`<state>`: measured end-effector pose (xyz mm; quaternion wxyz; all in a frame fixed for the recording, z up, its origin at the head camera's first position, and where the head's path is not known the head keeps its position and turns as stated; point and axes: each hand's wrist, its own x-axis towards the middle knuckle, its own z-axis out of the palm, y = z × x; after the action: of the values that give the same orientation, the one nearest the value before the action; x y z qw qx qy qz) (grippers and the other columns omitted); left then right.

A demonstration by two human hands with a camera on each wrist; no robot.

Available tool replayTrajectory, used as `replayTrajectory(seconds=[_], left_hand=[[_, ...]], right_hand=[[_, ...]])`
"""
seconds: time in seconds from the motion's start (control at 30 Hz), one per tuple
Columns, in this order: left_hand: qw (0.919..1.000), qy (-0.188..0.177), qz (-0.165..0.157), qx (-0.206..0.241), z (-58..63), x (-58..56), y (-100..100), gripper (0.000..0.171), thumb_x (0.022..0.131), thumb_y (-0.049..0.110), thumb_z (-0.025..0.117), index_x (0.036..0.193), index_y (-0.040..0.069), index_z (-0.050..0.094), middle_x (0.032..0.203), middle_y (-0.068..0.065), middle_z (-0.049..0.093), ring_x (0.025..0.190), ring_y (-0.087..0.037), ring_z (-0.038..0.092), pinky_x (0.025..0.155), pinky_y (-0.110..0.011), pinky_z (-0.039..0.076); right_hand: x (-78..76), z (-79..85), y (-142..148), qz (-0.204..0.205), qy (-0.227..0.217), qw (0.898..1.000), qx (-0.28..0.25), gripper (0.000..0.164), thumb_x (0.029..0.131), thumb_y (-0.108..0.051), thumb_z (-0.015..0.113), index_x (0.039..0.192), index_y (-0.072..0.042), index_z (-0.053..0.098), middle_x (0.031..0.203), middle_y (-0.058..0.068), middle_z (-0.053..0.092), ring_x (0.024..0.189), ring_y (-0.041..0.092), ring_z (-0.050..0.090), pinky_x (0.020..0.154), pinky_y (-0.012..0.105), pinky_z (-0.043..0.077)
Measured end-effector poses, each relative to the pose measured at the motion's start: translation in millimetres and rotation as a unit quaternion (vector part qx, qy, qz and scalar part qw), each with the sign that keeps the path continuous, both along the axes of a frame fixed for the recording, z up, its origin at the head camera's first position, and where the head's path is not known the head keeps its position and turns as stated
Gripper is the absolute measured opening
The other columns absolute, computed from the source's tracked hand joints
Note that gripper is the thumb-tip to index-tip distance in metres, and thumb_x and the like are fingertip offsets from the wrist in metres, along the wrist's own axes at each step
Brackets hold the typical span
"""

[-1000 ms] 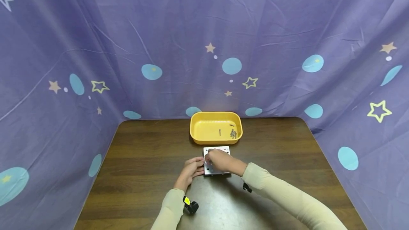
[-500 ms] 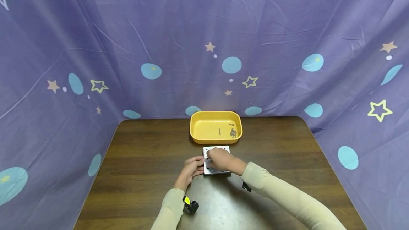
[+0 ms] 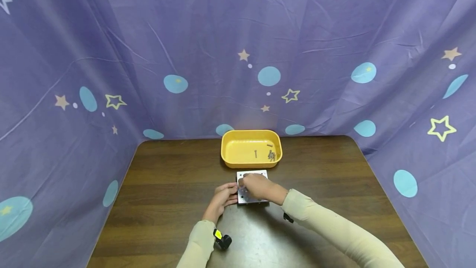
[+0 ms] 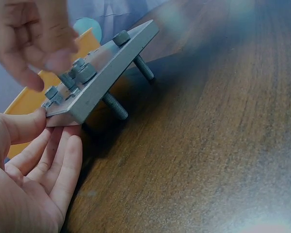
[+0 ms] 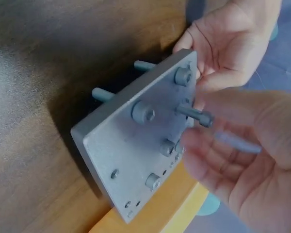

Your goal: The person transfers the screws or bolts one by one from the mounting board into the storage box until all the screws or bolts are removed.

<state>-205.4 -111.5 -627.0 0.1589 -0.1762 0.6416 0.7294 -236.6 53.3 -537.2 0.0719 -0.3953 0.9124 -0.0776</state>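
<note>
A silver metal plate [image 5: 106,153] with drilled holes is held at one edge by my left hand [image 3: 222,196], thumb at its top face and fingers beneath it. Several socket-head screws sit in the plate, such as a large one [image 5: 143,112]; threaded shanks [image 4: 115,106] stick out underneath. One thinner socket-head screw [image 5: 199,115] stands well proud of the plate, its head high above the face. My right hand [image 3: 256,186] has its curled thumb and fingertips around this screw, blurred in the left wrist view.
Just behind the plate stands a yellow tray [image 3: 238,164], with several loose screws [image 3: 271,155] lying mostly at its right end. The wooden table [image 3: 171,177] meets a purple patterned curtain [image 3: 208,53] at the back and sides.
The right hand's fingers shift slightly over the same spot on the plate. Left hand, plate and tray hold their places.
</note>
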Motion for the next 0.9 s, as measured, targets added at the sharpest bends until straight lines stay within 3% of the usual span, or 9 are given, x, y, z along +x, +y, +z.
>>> replayTrajectory(seconds=[0.13,0.23,0.43,0.67,0.8,0.9], left_hand=[[1.0,0.0,0.0,-0.001,1.7,-0.8,0.0,0.036,0.097,0.01,0.065,0.13,-0.006,0.062,0.092,0.003,0.07,0.074,-0.01,0.065,0.071,-0.027,0.062],[1.0,0.001,-0.003,-0.004,1.7,-0.8,0.3,0.039,0.097,0.012,0.066,0.131,-0.007,0.061,0.093,0.002,0.069,0.075,-0.011,0.065,0.072,-0.028,0.062],[1.0,0.002,-0.006,-0.006,-0.4,-0.2,0.2,0.037,0.098,0.012,0.065,0.13,-0.007,0.061,0.094,0.001,0.069,0.076,-0.012,0.065,0.071,-0.027,0.061],[1.0,0.002,-0.004,-0.002,-1.5,0.3,0.0,0.034,0.098,0.009,0.063,0.128,-0.007,0.062,0.094,0.001,0.068,0.074,-0.012,0.063,0.07,-0.025,0.06],[0.9999,0.003,-0.009,0.004,7.4,3.2,-0.4,0.034,0.097,0.007,0.062,0.127,-0.009,0.061,0.091,0.0,0.067,0.074,-0.012,0.063,0.072,-0.028,0.061],[0.9998,0.006,-0.018,0.008,17.7,6.3,-0.3,0.036,0.097,0.005,0.061,0.128,-0.012,0.058,0.091,0.0,0.068,0.075,-0.013,0.065,0.075,-0.031,0.062]], right_hand=[[1.7,-2.5,-1.8,-0.051,0.045,0.998,0.004,0.028,0.092,-0.03,0.076,0.074,-0.01,0.068,0.068,0.003,0.068,0.059,0.016,0.061,0.052,0.035,0.052],[2.5,-3.5,-2.9,-0.066,0.059,0.996,0.002,0.032,0.093,-0.029,0.074,0.068,-0.01,0.066,0.064,0.004,0.066,0.056,0.017,0.061,0.05,0.035,0.051],[2.9,-2.9,-2.5,-0.031,0.041,0.999,-0.017,0.02,0.09,-0.011,0.071,0.072,-0.008,0.065,0.067,0.005,0.066,0.058,0.016,0.059,0.051,0.034,0.051],[4.5,-0.4,-0.8,0.015,0.008,0.999,-0.04,0.017,0.088,0.002,0.067,0.074,-0.008,0.068,0.073,0.003,0.064,0.063,0.012,0.053,0.054,0.027,0.048],[5.0,-1.9,0.8,0.02,0.0,0.999,-0.042,0.012,0.082,0.003,0.072,0.08,-0.009,0.071,0.078,0.003,0.064,0.066,0.012,0.055,0.056,0.025,0.047],[5.4,-4.7,2.3,-0.005,0.012,0.999,-0.047,0.009,0.085,-0.006,0.077,0.082,-0.008,0.069,0.075,0.003,0.064,0.064,0.013,0.057,0.055,0.028,0.048]])
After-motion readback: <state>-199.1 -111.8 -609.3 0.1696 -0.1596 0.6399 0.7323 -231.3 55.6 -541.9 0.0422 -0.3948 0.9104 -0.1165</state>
